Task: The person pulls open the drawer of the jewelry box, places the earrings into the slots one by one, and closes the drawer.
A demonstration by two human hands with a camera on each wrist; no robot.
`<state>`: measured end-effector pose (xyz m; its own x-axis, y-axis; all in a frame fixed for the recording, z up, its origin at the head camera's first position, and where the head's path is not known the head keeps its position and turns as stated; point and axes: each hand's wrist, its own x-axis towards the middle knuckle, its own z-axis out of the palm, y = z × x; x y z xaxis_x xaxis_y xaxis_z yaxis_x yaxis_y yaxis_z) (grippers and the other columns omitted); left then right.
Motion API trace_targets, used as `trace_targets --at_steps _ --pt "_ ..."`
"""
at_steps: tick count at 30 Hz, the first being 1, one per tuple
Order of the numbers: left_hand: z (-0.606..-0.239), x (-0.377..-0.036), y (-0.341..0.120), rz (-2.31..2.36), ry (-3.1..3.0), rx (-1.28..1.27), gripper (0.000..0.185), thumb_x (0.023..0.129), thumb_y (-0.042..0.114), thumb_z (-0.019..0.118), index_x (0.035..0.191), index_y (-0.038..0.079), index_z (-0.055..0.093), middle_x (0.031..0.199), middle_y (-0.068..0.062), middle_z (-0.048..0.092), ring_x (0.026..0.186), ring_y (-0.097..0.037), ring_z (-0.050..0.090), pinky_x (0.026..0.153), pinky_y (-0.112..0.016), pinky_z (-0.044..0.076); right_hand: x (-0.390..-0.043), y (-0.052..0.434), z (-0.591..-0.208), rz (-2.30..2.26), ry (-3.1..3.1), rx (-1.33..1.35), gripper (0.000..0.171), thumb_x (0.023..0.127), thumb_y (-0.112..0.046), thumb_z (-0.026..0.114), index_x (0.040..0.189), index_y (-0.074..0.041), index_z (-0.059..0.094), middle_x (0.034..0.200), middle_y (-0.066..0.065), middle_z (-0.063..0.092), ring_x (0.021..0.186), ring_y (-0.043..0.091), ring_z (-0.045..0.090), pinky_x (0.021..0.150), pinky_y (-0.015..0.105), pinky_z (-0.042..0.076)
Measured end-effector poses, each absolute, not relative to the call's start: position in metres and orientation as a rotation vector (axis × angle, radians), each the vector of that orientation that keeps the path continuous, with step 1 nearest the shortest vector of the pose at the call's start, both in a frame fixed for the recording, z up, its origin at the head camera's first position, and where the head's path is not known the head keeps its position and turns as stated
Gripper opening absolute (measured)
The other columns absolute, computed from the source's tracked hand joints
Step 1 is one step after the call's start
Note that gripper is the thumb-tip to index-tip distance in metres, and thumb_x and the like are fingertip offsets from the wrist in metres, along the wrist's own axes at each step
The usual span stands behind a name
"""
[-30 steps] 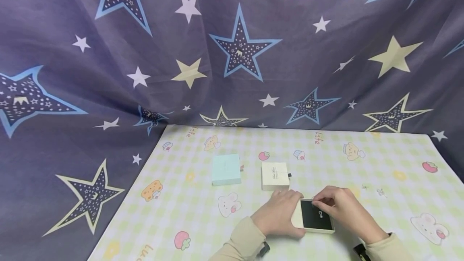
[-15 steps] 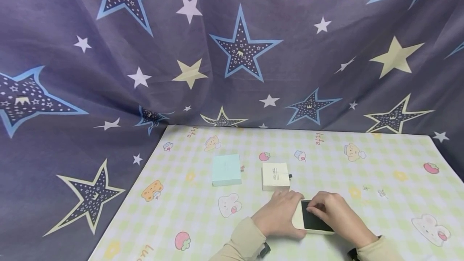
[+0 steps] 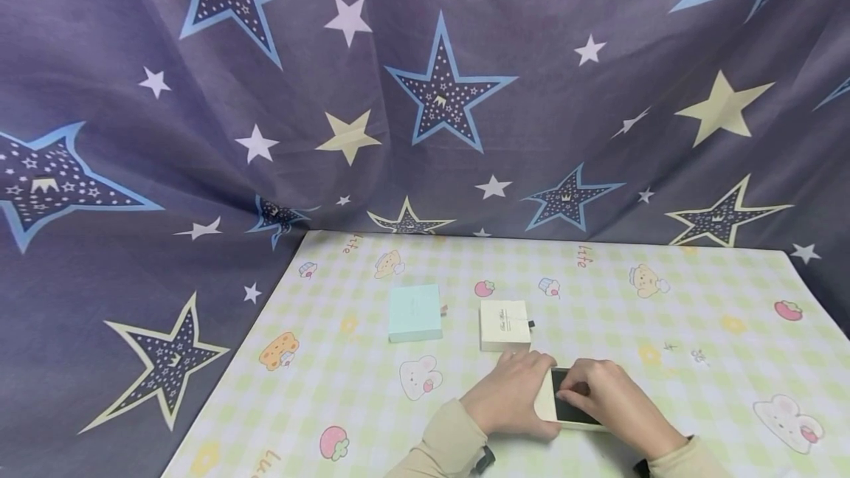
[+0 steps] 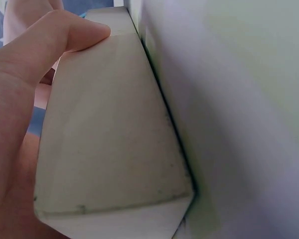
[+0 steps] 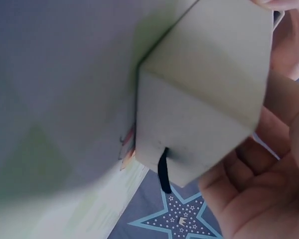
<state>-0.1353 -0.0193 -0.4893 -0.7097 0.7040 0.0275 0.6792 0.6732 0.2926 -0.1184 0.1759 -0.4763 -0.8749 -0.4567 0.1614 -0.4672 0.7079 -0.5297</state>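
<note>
Tablecloth's right edge (image 3: 806, 290) lies well beyond the box (image 3: 546, 398) the left hand (image 3: 508, 395) grips.

From my end I see a table (image 3: 704, 426) dressed in a pale green-and-white checked cover (image 3: 345, 382), printed with strawberries, cupcakes and small animals. Behind the table I have a purple-grey cloth (image 3: 425, 168) hanging in soft folds, scattered with white, yellow and blue-outlined stars. It also runs down the table's left side, looking darker there, while the tabletop appears brightly lit.
</note>
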Motion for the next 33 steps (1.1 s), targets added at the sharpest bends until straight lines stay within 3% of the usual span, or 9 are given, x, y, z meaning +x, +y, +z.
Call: trace_targets --at_steps 13,21,33 --pt "-0.49 -0.135 -0.019 0.424 2.795 1.155 0.074 0.075 0.057 0.073 0.133 0.017 0.05 0.11 0.014 0.057 0.091 0.001 0.044 0.088 -0.019 0.039 -0.117 0.18 -0.469 0.74 -2.818 0.86 0.01 0.081 -0.02 0.08 0.075 -0.025 0.074 0.075 -0.022 0.061 0.068 -0.007 0.052 0.059 0.019 0.05" --pt "-0.491 -0.134 -0.018 0.426 2.818 1.156 0.076 0.071 0.055 0.077 0.131 0.016 0.052 0.106 0.015 0.056 0.088 0.001 0.044 0.084 -0.016 0.036 -0.118 0.195 -0.462 0.958 -2.756 0.78 0.007 0.087 -0.016 0.075 0.086 -0.023 0.075 0.08 -0.022 0.062 0.068 -0.008 0.052 0.057 0.019 0.049" --pt "-0.491 -0.134 -0.017 0.412 2.857 1.191 0.077 0.068 0.053 0.08 0.128 0.016 0.052 0.105 0.014 0.057 0.092 0.001 0.046 0.093 -0.018 0.039 -0.116 0.231 -0.47 1.039 -2.641 0.622 0.015 0.083 0.0 0.074 0.097 -0.006 0.073 0.087 -0.001 0.072 0.073 -0.005 0.059 0.06 0.023 0.055"
